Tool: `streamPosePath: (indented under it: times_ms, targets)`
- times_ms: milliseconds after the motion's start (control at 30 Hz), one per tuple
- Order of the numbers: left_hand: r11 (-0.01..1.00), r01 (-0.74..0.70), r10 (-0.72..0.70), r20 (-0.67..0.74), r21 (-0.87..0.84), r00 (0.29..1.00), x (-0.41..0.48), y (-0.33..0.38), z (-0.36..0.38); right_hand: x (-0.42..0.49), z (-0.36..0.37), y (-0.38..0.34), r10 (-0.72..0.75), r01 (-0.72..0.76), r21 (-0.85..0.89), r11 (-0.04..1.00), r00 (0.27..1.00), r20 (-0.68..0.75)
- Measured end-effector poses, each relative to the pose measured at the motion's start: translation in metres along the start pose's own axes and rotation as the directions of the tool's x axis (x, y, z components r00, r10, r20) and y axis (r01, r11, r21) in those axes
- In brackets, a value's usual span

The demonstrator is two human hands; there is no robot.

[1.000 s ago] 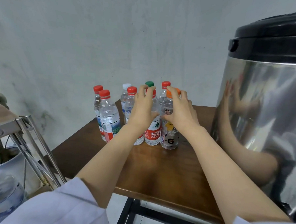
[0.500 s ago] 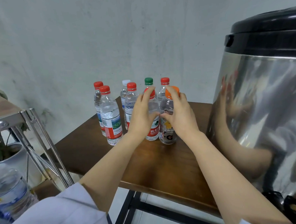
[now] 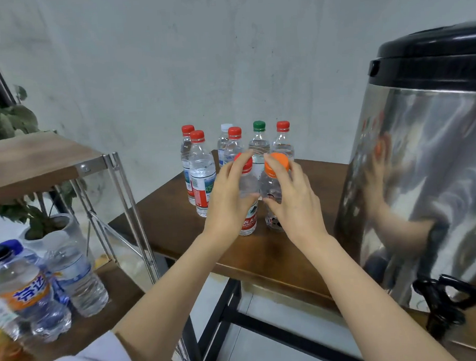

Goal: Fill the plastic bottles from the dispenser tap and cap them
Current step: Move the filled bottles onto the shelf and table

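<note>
- bottles (image 3: 202,176), six capped, stand at the back of the table (image 3: 173,225), clear liquid inside.
- left hand (image 3: 227,205) curls round the red-capped bottle (image 3: 248,221); right hand (image 3: 296,205) round the orange-capped bottle (image 3: 271,185).

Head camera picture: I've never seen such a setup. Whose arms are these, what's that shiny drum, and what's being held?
There is no machine: a person wears a camera on the head, looking down at their own bare arms. The left hand grips a red-capped bottle, the right hand an orange-capped bottle, both standing on the wooden table. Six more capped bottles stand behind. The shiny drum is the dispenser, its black tap low at the front.
</note>
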State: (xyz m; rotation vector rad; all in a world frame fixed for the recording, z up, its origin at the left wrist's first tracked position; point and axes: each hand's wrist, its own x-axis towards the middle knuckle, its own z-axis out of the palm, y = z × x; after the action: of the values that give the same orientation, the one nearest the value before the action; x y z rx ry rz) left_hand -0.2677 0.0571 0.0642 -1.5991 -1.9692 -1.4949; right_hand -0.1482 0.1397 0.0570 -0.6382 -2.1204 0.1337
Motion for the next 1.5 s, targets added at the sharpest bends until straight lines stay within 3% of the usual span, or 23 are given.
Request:
streamPosePath:
  times_ms: [567, 800, 1100, 1500]
  targets:
    - [0.992, 0.050, -0.042, -0.077, 0.113, 0.996, -0.137, 0.034, -0.140, -0.083, -0.037, -0.123, -0.232, 0.209, 0.170, 0.963, 0.964, 0.127]
    - [0.968, 0.202, -0.178, -0.157, 0.151, 0.971, -0.192, 0.016, -0.192, -0.112, -0.009, -0.174, -0.292, 0.209, 0.326, 0.922, 0.928, 0.231]
    - [0.886, 0.393, -0.327, -0.269, 0.245, 0.906, -0.241, -0.030, -0.253, -0.133, 0.061, -0.243, -0.390, 0.169, 0.501, 0.849, 0.840, 0.377]
    - [0.709, 0.654, -0.516, -0.438, 0.264, 0.736, -0.279, -0.071, -0.299, -0.145, 0.131, -0.310, -0.499, 0.020, 0.700, 0.714, 0.716, 0.488]
